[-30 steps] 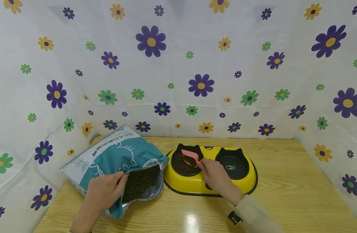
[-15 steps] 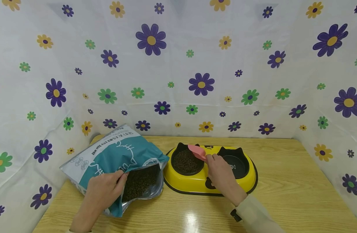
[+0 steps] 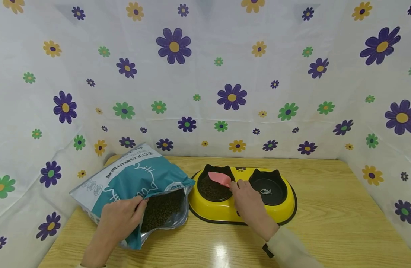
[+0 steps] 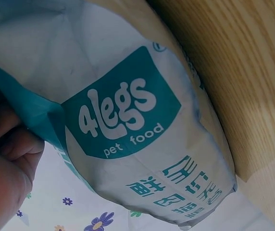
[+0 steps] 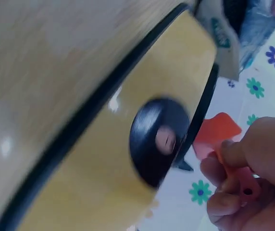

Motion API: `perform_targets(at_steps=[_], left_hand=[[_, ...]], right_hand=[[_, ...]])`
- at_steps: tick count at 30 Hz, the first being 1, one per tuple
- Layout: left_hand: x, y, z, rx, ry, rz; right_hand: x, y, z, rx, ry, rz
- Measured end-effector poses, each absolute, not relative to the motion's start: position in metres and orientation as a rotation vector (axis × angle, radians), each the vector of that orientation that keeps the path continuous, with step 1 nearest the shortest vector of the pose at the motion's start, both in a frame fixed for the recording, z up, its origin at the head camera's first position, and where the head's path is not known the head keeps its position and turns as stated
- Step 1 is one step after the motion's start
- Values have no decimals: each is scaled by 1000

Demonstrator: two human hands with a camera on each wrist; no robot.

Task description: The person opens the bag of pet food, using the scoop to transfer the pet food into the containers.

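Flowered cloth [image 3: 205, 74] behind the bench [image 3: 326, 208]; scoop [image 3: 220, 178] over the left bowl [image 3: 208, 169]

On the yellow feeder [image 3: 209, 213], kibble [image 3: 211, 190] lies in the left bowl beneath the scoop, whose long axis runs from the right hand [image 3: 250, 204] toward the feeder's far-left edge. That hand, fingers curled round the scoop's end, is over the feeder's middle and the nearer. Left of the feeder, the left hand [image 3: 121, 216] grips the opened bag [image 3: 131, 180] by its lip.
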State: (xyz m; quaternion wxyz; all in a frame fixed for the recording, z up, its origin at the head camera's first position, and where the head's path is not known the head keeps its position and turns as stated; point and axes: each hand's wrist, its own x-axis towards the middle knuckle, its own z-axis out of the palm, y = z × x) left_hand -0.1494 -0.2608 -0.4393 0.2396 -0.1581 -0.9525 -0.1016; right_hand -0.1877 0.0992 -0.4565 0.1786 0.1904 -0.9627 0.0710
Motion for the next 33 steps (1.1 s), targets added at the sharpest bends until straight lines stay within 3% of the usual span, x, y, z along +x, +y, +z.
perform_targets(at_steps=[7, 17, 23, 33], left_hand=[[-150, -261, -439, -431, -2604, -268], [-150, -259, -439, -444, -2598, -281], [-150, -260, -439, -446, -2592, -267], [-149, -259, -438, -443, -2596, -278]], right_hand=[[-190, 111, -455, 462, -2632, 181], [-179, 115, -441, 312, -2798, 1499], [-167, 102, -439, 527, -2873, 1752], [-160, 63, -449, 762, -2967, 1721]])
